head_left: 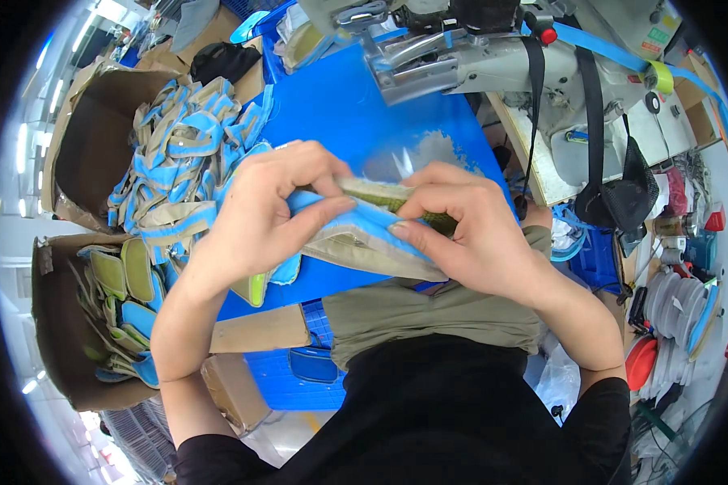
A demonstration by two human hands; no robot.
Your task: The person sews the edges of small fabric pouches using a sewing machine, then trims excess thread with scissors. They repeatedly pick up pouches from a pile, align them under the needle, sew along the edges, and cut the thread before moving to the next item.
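My left hand [287, 198] and my right hand [453, 226] both pinch a fabric piece [372, 246] with blue edging, beige cloth and olive mesh inside, held over the blue tabletop [315, 105] in front of my lap. Both thumbs press on the blue band, with the other fingers curled behind it. More flat pieces with blue and lime parts [257, 287] lie partly hidden under my left hand and the held piece. To the left lies a heap of beige-and-blue strips [178, 153].
Two cardboard boxes stand left, an upper one [85, 137] and a lower one [73, 323] with green and blue pieces. A sewing machine [477, 61] with hanging black straps [590, 121] is at upper right. Spools and rolls [667, 303] crowd the right side.
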